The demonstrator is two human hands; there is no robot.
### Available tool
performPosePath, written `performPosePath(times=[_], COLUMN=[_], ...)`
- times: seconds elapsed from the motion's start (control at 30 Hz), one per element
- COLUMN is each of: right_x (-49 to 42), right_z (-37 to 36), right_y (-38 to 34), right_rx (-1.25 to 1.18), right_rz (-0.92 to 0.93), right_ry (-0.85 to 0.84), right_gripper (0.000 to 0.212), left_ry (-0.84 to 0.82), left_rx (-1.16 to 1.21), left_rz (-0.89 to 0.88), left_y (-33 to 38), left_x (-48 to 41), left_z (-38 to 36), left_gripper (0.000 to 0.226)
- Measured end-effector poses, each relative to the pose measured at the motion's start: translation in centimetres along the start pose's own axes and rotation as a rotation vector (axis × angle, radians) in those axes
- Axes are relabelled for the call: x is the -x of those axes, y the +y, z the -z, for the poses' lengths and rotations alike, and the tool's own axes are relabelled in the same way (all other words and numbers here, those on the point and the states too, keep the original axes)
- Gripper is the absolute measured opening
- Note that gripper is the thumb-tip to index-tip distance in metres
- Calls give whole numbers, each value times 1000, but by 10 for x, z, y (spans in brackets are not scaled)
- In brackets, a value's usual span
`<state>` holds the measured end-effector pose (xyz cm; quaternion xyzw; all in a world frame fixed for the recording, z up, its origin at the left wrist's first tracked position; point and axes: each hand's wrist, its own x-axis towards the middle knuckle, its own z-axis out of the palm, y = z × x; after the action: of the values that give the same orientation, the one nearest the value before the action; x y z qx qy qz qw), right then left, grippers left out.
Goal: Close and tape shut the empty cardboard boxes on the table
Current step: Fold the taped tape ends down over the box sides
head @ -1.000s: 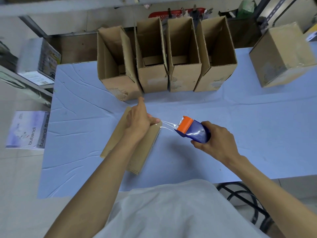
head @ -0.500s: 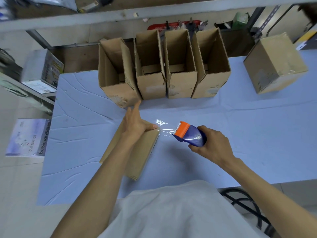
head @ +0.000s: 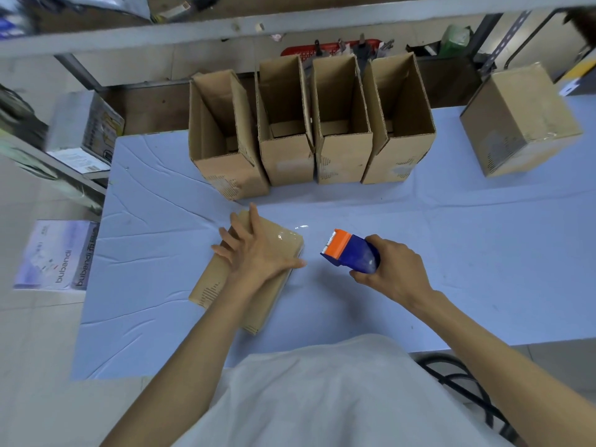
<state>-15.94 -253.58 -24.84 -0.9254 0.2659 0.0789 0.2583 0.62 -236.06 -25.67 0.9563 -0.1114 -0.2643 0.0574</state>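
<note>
Flat left hand (head: 258, 254) on glossy-taped cardboard box (head: 211, 280); right hand (head: 395, 274) tight around blue-orange tape dispenser (head: 353, 253)

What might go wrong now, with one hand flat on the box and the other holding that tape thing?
1. The tape dispenser in the right hand has its toothed orange end turned toward the left hand; a careless swing might nick the thumb.
2. The shiny tape on the closed box looks wrinkled at the end, so it may lift unless pressed down.
3. Four open boxes stand close behind; a shove might topple one.
</note>
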Motion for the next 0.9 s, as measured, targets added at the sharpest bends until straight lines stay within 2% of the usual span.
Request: performPosePath(times=[0.1, 0.23, 0.33, 0.43, 0.57, 0.63, 0.73, 0.8, 0.87, 0.9], right_x=[0, -1, -4, -7, -14, -19, -25, -30, -35, -37], right_z=[2, 15, 28, 32, 26, 24, 23, 23, 23, 23], right_y=[-2, -10, -17, -23, -33, -38, -47, -53, -59, -61], right_rx=[-5, -2, -7, 20, 2, -5, -7, 7, 27, 36], right_rz=[6, 45, 47, 61, 57, 60, 63, 62, 57, 58], right_ry=[5, 86, 167, 173, 148, 156, 153, 146, 138, 133], right_gripper=[55, 50, 46, 44, 44, 43, 46, 46, 43, 43], left_ry=[18, 11, -80, -217, -268, -128, 241, 413, 488, 460], left_rx=[-15, 168, 377, 598, 721, 665, 410, 271, 122, 25], left_rz=[-51, -204, -220, -208, -237, -358, -597, -654, -636, -596], left_y=[-4, -3, -3, -9, -17, -17, -9, -3, -2, -2], left_x=[-2, -5, -9, -15, -19, -15, 4, 17, 21, 21], left_z=[5, 18, 28, 26, 29, 35, 36, 24, 6, -2], left_gripper=[145, 131, 122, 117, 94, 76, 50, 42, 66, 85])
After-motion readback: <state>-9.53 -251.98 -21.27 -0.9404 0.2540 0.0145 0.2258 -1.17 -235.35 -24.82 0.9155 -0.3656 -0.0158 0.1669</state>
